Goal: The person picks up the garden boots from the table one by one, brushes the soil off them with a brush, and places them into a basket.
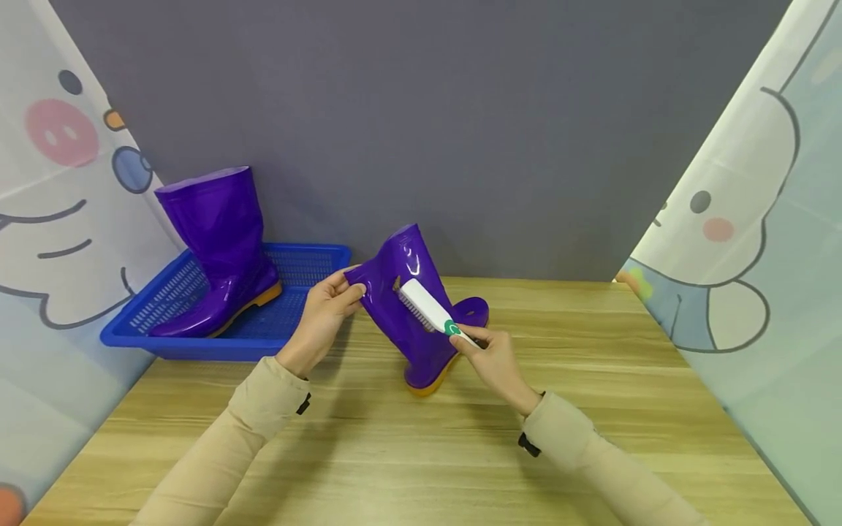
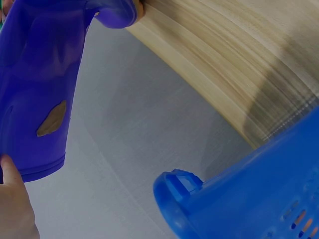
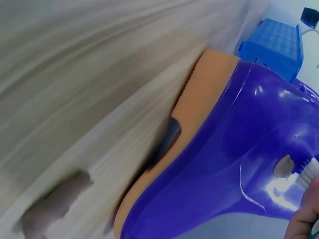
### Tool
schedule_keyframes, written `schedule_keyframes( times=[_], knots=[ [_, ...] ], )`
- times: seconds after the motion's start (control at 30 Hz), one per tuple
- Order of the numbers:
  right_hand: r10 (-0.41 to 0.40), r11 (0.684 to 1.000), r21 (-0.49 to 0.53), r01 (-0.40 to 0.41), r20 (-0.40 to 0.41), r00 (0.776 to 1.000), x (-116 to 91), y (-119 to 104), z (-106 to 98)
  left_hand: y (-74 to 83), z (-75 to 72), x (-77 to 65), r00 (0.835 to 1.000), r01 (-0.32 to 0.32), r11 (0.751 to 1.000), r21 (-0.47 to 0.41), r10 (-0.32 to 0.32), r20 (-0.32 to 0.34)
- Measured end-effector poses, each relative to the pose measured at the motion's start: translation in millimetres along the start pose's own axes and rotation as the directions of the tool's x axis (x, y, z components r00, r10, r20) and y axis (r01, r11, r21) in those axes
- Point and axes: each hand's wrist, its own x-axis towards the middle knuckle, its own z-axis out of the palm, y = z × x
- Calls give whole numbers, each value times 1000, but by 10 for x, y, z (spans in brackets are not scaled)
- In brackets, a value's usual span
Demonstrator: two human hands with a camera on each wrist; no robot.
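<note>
A purple rain boot [image 1: 395,314] with an orange sole leans on the wooden table, its shaft tilted toward the left. My left hand [image 1: 329,307] pinches the top rim of the shaft between thumb and fingers. In my right hand [image 1: 493,358] is the handle of a white scrub brush [image 1: 424,303] with a green mark, bristles down at the shaft. A brown patch [image 2: 52,119] shows on the shaft near the rim in the left wrist view. Close to the bristles, the right wrist view shows another brown patch [image 3: 284,167].
At the left a blue plastic basket [image 1: 197,352] with perforated sides holds a second purple boot [image 1: 220,226], standing tilted. Behind the wooden table [image 1: 368,453] rises a grey panel [image 1: 427,131]. Cartoon-printed sheets [image 1: 783,292] flank both sides.
</note>
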Motion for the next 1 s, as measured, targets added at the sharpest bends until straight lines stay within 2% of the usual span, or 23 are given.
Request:
schedule_keyframes(
  times=[0.27, 0.43, 0.57, 0.67, 0.8, 1.0],
  knots=[
    [11, 996, -86, -11, 5, 1000, -53, -79, -196, -2, -6, -12, 1000, -9, 1000, -23, 9, 6],
    [-12, 995, -98, 8, -39, 999, -25, -140, -273, -12, 14, -12, 1000, -17, 999, -38, 18, 10],
    [-6, 997, -73, 2, -65, 998, 4, -230, -234, -10, 34, -21, 1000, -13, 999, -37, 14, 19],
    [-8, 999, -41, 6, -48, 999, 17, -222, -151, -4, 49, -29, 1000, -8, 999, -41, 9, 21],
    [-31, 999, -13, 31, -16, 999, 33, -111, -59, 4, 58, -30, 1000, -5, 999, -41, 5, 12],
    [-51, 998, -42, 51, 6, 999, -19, -24, -51, 1, 6, -32, 1000, 12, 1000, -17, -12, -8]
  ],
)
